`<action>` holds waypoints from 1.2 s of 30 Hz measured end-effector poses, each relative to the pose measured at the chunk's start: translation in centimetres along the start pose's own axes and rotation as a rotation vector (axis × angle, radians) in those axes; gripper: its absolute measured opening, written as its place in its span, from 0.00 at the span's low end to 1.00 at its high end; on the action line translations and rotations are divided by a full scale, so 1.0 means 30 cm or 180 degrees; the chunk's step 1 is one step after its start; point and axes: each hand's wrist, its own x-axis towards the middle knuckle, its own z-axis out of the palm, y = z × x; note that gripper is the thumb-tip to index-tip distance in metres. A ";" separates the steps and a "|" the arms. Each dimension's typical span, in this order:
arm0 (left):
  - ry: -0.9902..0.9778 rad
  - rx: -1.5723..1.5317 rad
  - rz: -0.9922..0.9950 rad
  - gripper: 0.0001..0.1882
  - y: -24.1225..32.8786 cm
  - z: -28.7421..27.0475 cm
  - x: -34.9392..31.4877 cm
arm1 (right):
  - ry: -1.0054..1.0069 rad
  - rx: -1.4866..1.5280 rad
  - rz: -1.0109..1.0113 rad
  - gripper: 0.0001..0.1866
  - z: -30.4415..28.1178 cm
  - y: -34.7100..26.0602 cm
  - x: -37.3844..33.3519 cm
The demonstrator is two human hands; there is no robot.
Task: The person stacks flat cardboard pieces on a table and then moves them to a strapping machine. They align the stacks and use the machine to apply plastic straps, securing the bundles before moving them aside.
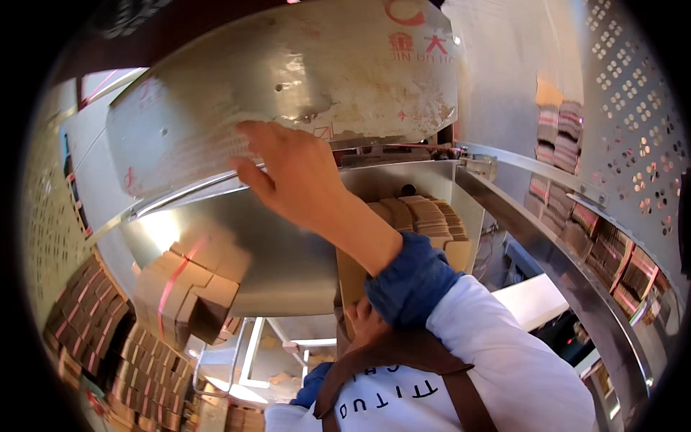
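My right hand point(295, 169) reaches across to the left, by the lower edge of a worn metal panel point(216, 93) with faded red markings. Its thumb and fingers are apart, and nothing shows between them. Below that forearm, a stack of brown cardboard pieces point(425, 218) sits in a metal-walled tray. My left hand point(366, 322) is low in front of me, close beside the cardboard at the stack's near end. My brown apron and right arm cover part of it, so its grip is hidden.
A strapped cardboard bundle point(183, 284) stands left on the smooth metal surface point(288, 266). Several strapped stacks point(86, 317) fill the lower left. A metal rail point(554, 263) runs down the right, near a perforated panel point(637, 108) and more bundles point(558, 137).
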 end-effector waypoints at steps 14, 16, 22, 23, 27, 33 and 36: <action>-0.0040 0.0609 0.0392 0.32 0.185 -0.242 0.109 | 0.0454 0.0531 0.2586 0.25 -0.660 0.369 -0.879; -0.0077 0.0642 0.0402 0.33 0.179 -0.242 0.105 | 0.0189 0.1368 0.3125 0.27 -0.599 0.355 -0.895; -0.0353 0.0547 0.0380 0.50 0.181 -0.280 0.094 | 0.0176 0.1507 0.3251 0.28 -0.542 0.462 -0.882; -0.0351 0.0632 0.0356 0.53 0.168 -0.274 0.087 | 0.0166 0.1511 0.3382 0.28 -0.540 0.439 -0.874; -0.0369 0.0569 0.0111 0.55 0.103 -0.329 0.051 | -0.0099 0.1415 0.3455 0.25 -0.561 0.350 -0.841; 0.0150 -0.2220 -0.0467 0.57 -0.378 -0.423 -0.062 | -0.0758 0.0687 0.1911 0.20 -0.459 -0.027 -0.762; -0.0438 -0.2154 -0.0943 0.58 -0.703 -0.266 -0.173 | -0.1132 0.0440 0.1703 0.22 -0.319 -0.181 -0.754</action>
